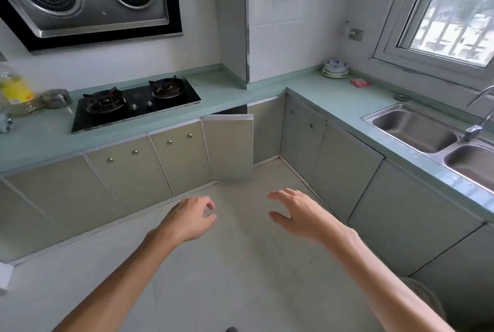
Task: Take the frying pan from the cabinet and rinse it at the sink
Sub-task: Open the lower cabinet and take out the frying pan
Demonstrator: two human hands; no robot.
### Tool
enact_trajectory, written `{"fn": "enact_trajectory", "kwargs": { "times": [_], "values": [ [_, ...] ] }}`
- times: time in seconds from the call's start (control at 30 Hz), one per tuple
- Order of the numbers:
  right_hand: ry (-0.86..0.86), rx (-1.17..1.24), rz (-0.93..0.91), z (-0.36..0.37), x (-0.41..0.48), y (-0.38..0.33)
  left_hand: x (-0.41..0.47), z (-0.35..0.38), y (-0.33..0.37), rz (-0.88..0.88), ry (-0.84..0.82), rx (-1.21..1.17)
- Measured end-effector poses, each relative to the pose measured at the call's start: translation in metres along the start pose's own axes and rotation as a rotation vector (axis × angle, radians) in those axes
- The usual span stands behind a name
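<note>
Task at its outset: the cabinet door [228,147] at 12 o'clock stands ajar, the frying pan is not in view and is presumably behind it, and nothing has been rinsed. The left grip [191,218] is loosely curled and the right grip [296,215] spread, both empty above the floor. The surface [235,85] carries a hob [136,107] at 10 o'clock and the sink [374,117] at 2 o'clock, below a window [454,10].

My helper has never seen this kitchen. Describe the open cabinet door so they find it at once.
Find the black two-burner hob set in the pale green counter. Just right of it, under the counter near the corner, is the open door. It alone swings out from the row; its neighbours sit shut and flush.
</note>
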State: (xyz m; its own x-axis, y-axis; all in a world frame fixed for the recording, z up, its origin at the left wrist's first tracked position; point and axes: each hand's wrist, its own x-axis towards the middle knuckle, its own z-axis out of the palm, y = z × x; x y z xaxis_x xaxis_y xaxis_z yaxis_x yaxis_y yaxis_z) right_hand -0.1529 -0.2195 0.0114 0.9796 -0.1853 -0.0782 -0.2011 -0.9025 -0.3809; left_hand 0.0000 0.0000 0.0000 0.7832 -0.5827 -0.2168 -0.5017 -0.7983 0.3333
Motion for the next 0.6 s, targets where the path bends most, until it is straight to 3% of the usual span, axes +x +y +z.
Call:
{"fn": "enact_trajectory", "kwargs": {
  "times": [0.23,0.6],
  "values": [
    [0.023,-0.009,0.014,-0.002,0.082,0.003,0.093,-0.022,-0.024,0.050,0.053,-0.068],
    [0.069,0.061,0.038,-0.001,0.203,0.024,0.200,-0.046,-0.058,0.036,-0.016,-0.038]
  ]
}}
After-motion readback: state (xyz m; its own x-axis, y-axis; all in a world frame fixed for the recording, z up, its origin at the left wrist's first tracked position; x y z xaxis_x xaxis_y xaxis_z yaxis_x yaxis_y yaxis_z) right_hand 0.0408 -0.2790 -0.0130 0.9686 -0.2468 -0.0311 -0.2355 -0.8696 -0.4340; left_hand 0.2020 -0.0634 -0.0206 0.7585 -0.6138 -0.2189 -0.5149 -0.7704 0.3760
